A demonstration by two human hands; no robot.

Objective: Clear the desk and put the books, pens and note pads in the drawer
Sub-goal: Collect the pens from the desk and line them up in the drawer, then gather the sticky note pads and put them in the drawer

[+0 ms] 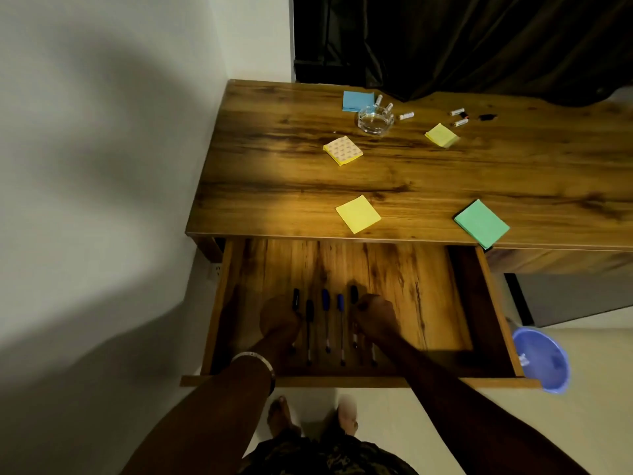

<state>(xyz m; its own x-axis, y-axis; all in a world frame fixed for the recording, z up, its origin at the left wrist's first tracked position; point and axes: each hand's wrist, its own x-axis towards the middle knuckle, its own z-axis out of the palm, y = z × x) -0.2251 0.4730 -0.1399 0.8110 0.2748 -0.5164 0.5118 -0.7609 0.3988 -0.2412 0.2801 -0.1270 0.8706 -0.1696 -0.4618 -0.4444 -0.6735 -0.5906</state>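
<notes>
Open drawer (486,303) under desk (274,186): row of pens (325,313) lying side by side near front, black and blue caps pointing to the back. Left hand (279,325) curled over leftmost pen, right hand (375,318) curled at rightmost pen; grip too dark to confirm either side. On desk: yellow pad (358,214), green pad (481,223), blue pad (357,101), two more yellow pads (342,150). Glass ashtray (375,122), contents unclear. Blue bin (543,359) on floor. No legible writing.
</notes>
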